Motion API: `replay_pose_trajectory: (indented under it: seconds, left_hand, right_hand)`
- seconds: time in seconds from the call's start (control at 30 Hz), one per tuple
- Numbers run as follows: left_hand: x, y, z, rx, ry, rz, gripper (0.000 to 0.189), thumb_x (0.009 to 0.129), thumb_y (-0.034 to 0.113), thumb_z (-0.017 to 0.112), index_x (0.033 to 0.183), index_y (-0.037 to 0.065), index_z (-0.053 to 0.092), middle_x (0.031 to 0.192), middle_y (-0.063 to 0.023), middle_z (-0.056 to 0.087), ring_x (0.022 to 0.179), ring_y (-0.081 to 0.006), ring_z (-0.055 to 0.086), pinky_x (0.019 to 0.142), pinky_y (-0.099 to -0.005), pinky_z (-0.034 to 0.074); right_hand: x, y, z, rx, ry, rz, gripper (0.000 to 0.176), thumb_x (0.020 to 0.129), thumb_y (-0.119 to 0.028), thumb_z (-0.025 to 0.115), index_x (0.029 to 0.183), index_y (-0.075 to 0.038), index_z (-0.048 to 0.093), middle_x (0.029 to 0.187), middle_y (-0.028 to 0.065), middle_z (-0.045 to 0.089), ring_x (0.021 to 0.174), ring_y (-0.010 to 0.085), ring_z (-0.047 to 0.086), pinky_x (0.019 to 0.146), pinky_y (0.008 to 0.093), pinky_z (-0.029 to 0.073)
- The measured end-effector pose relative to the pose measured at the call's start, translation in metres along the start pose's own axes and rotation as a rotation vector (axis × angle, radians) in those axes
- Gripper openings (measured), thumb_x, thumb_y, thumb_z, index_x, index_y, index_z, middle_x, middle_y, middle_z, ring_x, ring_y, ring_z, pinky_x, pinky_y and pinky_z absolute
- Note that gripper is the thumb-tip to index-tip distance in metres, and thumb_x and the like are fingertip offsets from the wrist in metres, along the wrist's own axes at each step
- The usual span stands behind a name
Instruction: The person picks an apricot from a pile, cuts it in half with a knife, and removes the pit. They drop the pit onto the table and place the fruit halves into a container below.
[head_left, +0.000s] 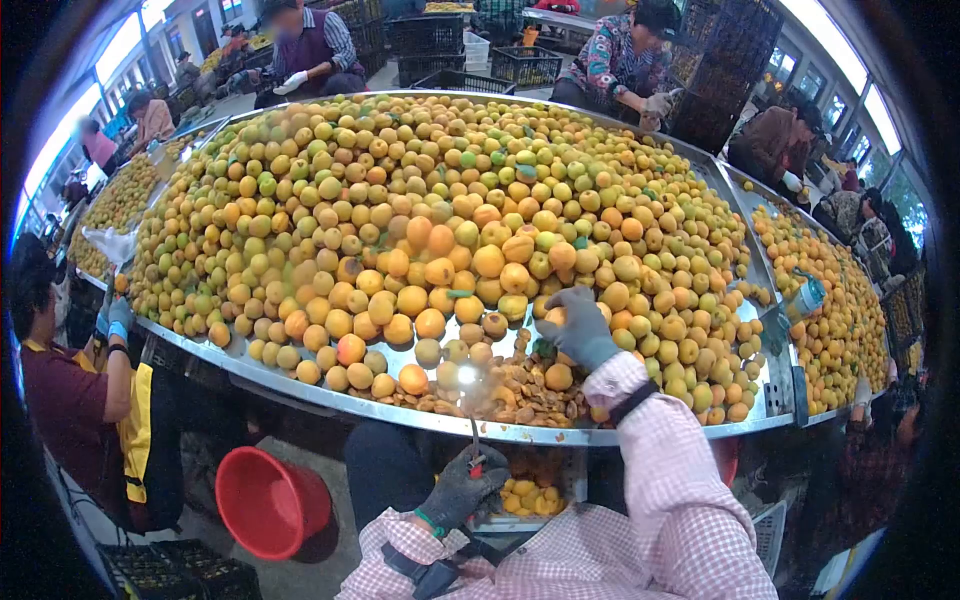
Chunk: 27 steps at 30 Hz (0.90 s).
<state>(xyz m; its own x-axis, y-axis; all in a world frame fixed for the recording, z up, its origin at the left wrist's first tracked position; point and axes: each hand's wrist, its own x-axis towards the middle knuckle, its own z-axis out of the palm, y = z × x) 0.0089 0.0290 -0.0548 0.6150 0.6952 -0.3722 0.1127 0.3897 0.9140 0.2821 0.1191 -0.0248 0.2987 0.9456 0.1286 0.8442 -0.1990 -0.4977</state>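
A broad metal table (pixel 300 385) bears a large heap of yellow-orange apricots (pixel 410 225). My left hand (pixel 465 490), in a dark glove, is closed near the table's front edge around a small thin-bladed tool (pixel 475 440) with a red part by the fingers. Over the near side of the heap reaches my right hand (pixel 582 332), in a grey glove. Its fingers curl around an orange apricot (pixel 554 316). Loose apricot stones (pixel 530 392) lie in a pile at the front edge, between my hands. Below the edge, a container holds yellow apricot pieces (pixel 528 498).
A red basin (pixel 272 502) stands on the floor at the lower left. Another person (pixel 80 380) works at the left end; a person (pixel 625 65) faces me across the table. Black crates (pixel 525 65) stand behind. A metal divider (pixel 745 215) borders more apricots at right.
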Motion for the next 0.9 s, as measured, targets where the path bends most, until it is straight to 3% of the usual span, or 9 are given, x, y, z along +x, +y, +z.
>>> replay_pose_trajectory:
  seconds: [0.1, 0.17, 0.23, 0.3, 0.33, 0.53, 0.63, 0.73, 0.9]
  left_hand:
    - [0.009, -0.005, 0.004, 0.191, 0.084, 0.195, 0.022, 0.081, 0.015, 0.067, 0.095, 0.004, 0.055, 0.073, -0.0033, 0.057, 0.058, -0.0139, 0.058, 0.052, -0.0285, 0.048]
    - [0.010, -0.005, 0.010, 0.208, 0.200, 0.267, 0.024, 0.079, 0.019, 0.070, 0.092, 0.004, 0.055, 0.075, -0.0079, 0.060, 0.066, -0.0224, 0.062, 0.061, -0.0338, 0.049]
    - [0.006, 0.019, 0.024, 0.458, 0.331, 0.247, 0.025, 0.077, 0.021, 0.069, 0.092, 0.005, 0.056, 0.079, -0.0136, 0.062, 0.075, -0.0306, 0.063, 0.065, -0.0376, 0.049]
    - [-0.010, 0.042, 0.033, 0.801, 0.247, 0.166, 0.035, 0.075, 0.028, 0.069, 0.099, 0.005, 0.059, 0.085, -0.0172, 0.064, 0.080, -0.0325, 0.064, 0.066, -0.0397, 0.050]
    - [-0.002, 0.016, 0.032, 0.748, 0.157, 0.360, 0.036, 0.074, 0.031, 0.069, 0.098, 0.006, 0.058, 0.087, -0.0181, 0.064, 0.082, -0.0353, 0.063, 0.068, -0.0425, 0.049]
    - [-0.040, 0.033, 0.055, 0.771, -0.103, 0.140, 0.048, 0.075, 0.028, 0.069, 0.110, 0.004, 0.048, 0.093, -0.0212, 0.062, 0.088, -0.0364, 0.062, 0.073, -0.0425, 0.049]
    - [-0.043, 0.015, 0.066, 0.601, -0.123, 0.410, 0.049, 0.077, 0.026, 0.068, 0.113, 0.003, 0.044, 0.093, -0.0222, 0.062, 0.088, -0.0377, 0.062, 0.073, -0.0439, 0.049]
    - [-0.047, 0.037, 0.071, 0.826, -0.006, 0.152, 0.047, 0.078, 0.025, 0.067, 0.114, 0.004, 0.045, 0.092, -0.0210, 0.062, 0.088, -0.0376, 0.062, 0.074, -0.0440, 0.049]
    - [-0.053, 0.047, 0.081, 0.933, -0.081, 0.238, 0.044, 0.079, 0.023, 0.066, 0.114, 0.004, 0.047, 0.093, -0.0199, 0.062, 0.088, -0.0355, 0.062, 0.076, -0.0423, 0.049]
  right_hand:
    - [-0.057, -0.009, -0.017, 1.223, -0.396, 0.343, 0.026, 0.085, -0.024, 0.057, 0.099, -0.002, 0.058, 0.092, 0.0082, 0.059, 0.085, 0.0170, 0.060, 0.069, 0.0280, 0.050]
    - [-0.118, 0.005, 0.014, 0.907, -0.195, -0.144, 0.029, 0.089, -0.022, 0.050, 0.112, -0.003, 0.052, 0.097, 0.0089, 0.058, 0.086, 0.0168, 0.060, 0.063, 0.0268, 0.051]
    - [-0.151, -0.053, -0.033, 1.640, -0.660, 0.562, 0.037, 0.089, -0.018, 0.051, 0.123, -0.003, 0.044, 0.099, 0.0085, 0.057, 0.086, 0.0184, 0.060, 0.062, 0.0268, 0.052]
    - [-0.186, -0.064, -0.024, 1.685, -0.571, 0.596, 0.048, 0.088, -0.012, 0.053, 0.131, -0.004, 0.035, 0.104, 0.0085, 0.056, 0.090, 0.0185, 0.058, 0.068, 0.0271, 0.052]
    - [-0.201, -0.063, -0.015, 1.627, -0.501, 0.622, 0.031, 0.089, -0.015, 0.056, 0.118, -0.006, 0.052, 0.104, 0.0074, 0.057, 0.092, 0.0134, 0.056, 0.075, 0.0266, 0.050]
    - [-0.231, -0.045, -0.019, 1.401, -0.264, 0.533, 0.019, 0.089, -0.018, 0.057, 0.101, -0.004, 0.062, 0.102, 0.0040, 0.059, 0.093, 0.0118, 0.055, 0.075, 0.0253, 0.049]
    - [-0.242, -0.050, -0.031, 1.477, -0.255, 0.555, 0.023, 0.089, -0.018, 0.057, 0.103, -0.001, 0.061, 0.101, 0.0041, 0.059, 0.092, 0.0129, 0.056, 0.076, 0.0252, 0.049]
    - [-0.250, -0.066, -0.040, 1.566, -0.243, 0.518, 0.023, 0.088, -0.017, 0.059, 0.105, -0.001, 0.061, 0.097, 0.0046, 0.060, 0.089, 0.0126, 0.057, 0.076, 0.0247, 0.047]
    - [-0.258, -0.064, -0.040, 1.361, -0.085, 0.502, 0.027, 0.086, -0.015, 0.062, 0.108, 0.000, 0.061, 0.096, 0.0047, 0.062, 0.087, 0.0118, 0.057, 0.079, 0.0237, 0.046]
